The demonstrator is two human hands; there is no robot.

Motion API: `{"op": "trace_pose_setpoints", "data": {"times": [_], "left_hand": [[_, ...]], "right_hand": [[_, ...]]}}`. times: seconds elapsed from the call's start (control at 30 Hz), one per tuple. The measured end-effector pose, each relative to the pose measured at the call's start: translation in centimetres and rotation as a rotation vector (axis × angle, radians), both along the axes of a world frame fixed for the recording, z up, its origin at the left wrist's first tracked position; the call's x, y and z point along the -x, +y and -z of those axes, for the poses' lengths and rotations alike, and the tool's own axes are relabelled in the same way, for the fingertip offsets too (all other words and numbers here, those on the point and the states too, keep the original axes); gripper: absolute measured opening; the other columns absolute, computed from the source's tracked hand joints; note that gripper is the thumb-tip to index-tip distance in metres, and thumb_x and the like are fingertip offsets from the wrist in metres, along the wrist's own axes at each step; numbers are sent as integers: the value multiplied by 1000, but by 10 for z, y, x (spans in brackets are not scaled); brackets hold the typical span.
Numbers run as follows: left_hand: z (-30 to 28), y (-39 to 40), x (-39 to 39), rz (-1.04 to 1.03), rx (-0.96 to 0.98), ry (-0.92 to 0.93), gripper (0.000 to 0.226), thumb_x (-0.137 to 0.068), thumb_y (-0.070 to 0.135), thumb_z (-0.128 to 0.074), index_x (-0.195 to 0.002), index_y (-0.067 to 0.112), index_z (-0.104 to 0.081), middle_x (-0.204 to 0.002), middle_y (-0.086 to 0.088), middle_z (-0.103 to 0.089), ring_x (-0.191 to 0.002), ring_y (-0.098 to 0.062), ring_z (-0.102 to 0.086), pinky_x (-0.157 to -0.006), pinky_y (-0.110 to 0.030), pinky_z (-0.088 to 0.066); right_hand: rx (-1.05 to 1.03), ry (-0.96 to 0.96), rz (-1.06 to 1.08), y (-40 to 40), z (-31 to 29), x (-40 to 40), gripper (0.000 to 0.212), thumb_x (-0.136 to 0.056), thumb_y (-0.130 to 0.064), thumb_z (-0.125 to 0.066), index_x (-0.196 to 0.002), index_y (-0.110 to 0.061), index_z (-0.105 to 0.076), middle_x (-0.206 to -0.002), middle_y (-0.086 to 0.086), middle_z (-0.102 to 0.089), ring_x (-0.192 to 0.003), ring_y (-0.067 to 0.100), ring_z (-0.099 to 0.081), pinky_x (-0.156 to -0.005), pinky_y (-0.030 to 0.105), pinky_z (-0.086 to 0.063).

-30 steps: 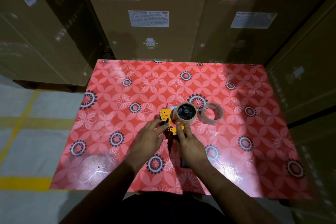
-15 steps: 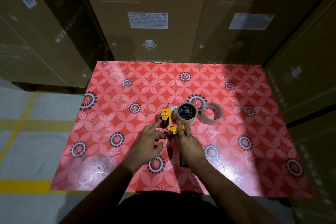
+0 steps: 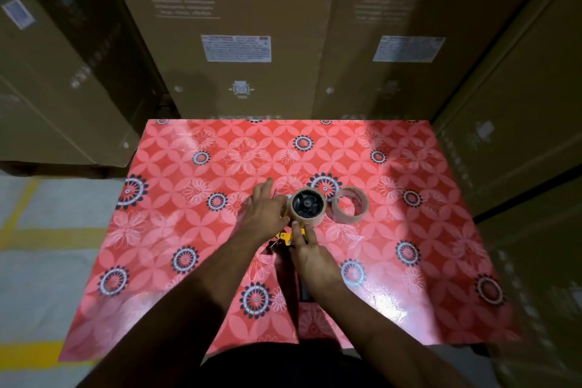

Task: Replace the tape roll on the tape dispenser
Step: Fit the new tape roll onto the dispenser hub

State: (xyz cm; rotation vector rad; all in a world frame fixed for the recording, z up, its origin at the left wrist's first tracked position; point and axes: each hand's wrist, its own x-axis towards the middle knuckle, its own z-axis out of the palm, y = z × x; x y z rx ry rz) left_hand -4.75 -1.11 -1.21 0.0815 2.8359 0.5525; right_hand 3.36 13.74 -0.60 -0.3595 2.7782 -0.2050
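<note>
Right hand pins yellow tape dispenser frame; left hand, fingers spread, rests beside mounted tape roll; spare roll lies just beyond; swap apparently unfinished.

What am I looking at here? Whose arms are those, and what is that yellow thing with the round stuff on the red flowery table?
The picture comes from a camera worn on a person's head, looking down, so the arms are that person's own. There is no robot. The red flowery table stands in front of big cardboard boxes. The yellow thing is a tape dispenser, a tool for sticking tape on boxes. A tape roll sits on its black wheel. Beside it, flat on the table, lies a loose roll. The left hand rests over the dispenser's front, and the right hand presses down on its yellow body near the handle.
</note>
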Motion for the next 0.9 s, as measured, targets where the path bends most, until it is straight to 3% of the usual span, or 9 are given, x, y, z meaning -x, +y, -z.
{"op": "trace_pose_setpoints", "data": {"times": [0.17,0.4,0.6,0.8,0.9], "left_hand": [[6,-1,4,-13,-68,25,17,-85,37,-71,-101,32,-70,-166,-3,-17,-149,-29,-13,-110,-66,-32],[3,-5,1,-23,-113,80,20,-88,29,-71,-107,31,-76,-164,-1,-25,-147,-24,-16,-115,-60,-29],[6,-5,-5,8,-112,116,1,-84,32,-74,-83,32,-74,-158,4,-34,-143,-20,-23,-108,-62,-37],[11,-6,-17,-1,-86,197,12,-85,41,-67,-81,32,-74,-143,7,-42,-129,-15,-32,-98,-54,-46],[5,-7,-18,-15,-84,198,13,-82,43,-73,-77,31,-72,-143,5,-44,-132,-16,-31,-102,-51,-44]], "right_hand": [[-22,9,9,0,2,0,71,-103,-12,-48,-159,-15,-6,-166,19,-12,-99,35,-71,-72,39,-54],[-6,-17,15,-2,5,3,75,-100,-5,-48,-160,-18,-4,-167,20,-8,-96,37,-71,-62,37,-47],[-40,-11,27,-3,-1,0,75,-100,-1,-46,-160,-17,-3,-166,25,-5,-95,38,-72,-59,36,-38],[-45,-1,20,-5,-5,-5,77,-98,2,-44,-160,-17,-1,-165,25,-6,-92,37,-72,-58,37,-41],[-20,-14,32,-5,-6,-6,76,-98,-1,-44,-159,-17,-3,-166,23,-6,-95,39,-72,-60,38,-41]]}}
